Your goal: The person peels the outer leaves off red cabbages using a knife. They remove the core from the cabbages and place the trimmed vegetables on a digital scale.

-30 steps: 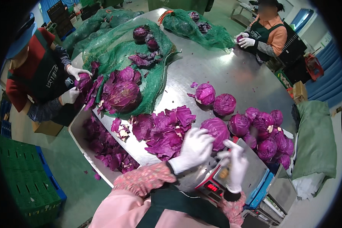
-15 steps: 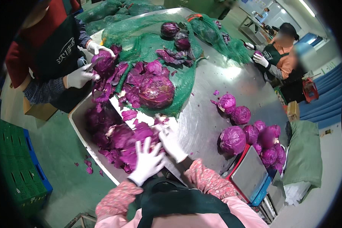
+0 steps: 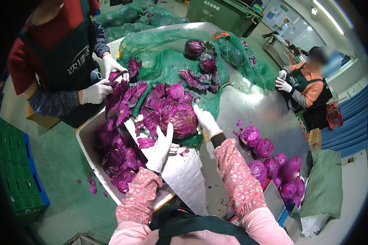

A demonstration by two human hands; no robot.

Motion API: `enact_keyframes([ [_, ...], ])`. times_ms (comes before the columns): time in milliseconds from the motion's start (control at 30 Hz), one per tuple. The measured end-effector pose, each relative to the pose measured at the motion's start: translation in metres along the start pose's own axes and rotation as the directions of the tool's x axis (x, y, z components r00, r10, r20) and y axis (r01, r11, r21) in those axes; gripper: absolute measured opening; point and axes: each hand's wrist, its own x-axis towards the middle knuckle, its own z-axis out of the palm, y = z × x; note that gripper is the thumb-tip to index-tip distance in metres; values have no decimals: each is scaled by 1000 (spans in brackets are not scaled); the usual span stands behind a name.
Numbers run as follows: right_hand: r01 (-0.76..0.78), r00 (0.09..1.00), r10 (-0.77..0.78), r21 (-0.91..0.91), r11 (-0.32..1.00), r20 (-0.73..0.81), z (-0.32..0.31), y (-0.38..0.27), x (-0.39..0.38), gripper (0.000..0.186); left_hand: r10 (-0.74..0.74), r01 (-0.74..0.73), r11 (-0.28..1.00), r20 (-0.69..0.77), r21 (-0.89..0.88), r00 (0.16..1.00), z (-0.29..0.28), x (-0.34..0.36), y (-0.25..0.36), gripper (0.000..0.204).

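Observation:
A large purple cabbage (image 3: 180,119) lies on green netting in front of me, loose outer leaves spread at its left. My right hand (image 3: 207,121), in a white glove, is against the cabbage's right side. A short tan piece like a handle (image 3: 205,135) shows under that palm; the rest of it is hidden. My left hand (image 3: 162,150), also gloved, is at the cabbage's near left, thumb raised and fingers apart, with nothing gripped. Below it, a white-rimmed bin (image 3: 95,157) holds purple leaves (image 3: 117,163).
Across to the left, a co-worker's gloved hands (image 3: 97,92) handle purple leaves. Another co-worker (image 3: 300,79) stands at the far right. Trimmed cabbages (image 3: 263,148) gather on the steel table (image 3: 229,108)'s right side. Two more cabbages (image 3: 195,48) rest on the far netting (image 3: 151,45).
Both my hands have moved forward from the leaf bin to the large cabbage, the right one farther right. The leaves that were under my hands now lie in the bin.

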Motion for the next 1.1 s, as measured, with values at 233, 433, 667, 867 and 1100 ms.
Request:
enact_keyframes([
  [233,181,981,-196,407,895,-5,39,-5,-97,49,61,-1,951,184,-310,981,-37,-35,-19,97],
  [433,22,999,-38,660,751,10,34,38,-242,32,389,-415,903,196,112,900,-30,-155,12,105],
  [667,-401,912,200,673,621,359,49,117,-309,34,-35,-227,780,403,583,915,-43,-165,9,100],
  [867,-256,964,137,660,707,227,64,153,-330,34,391,-577,359,443,734,807,-43,-165,-47,72],
  [1100,380,816,-508,-407,831,-276,40,138,-316,23,440,-459,808,139,370,887,-23,-164,-77,60],
])
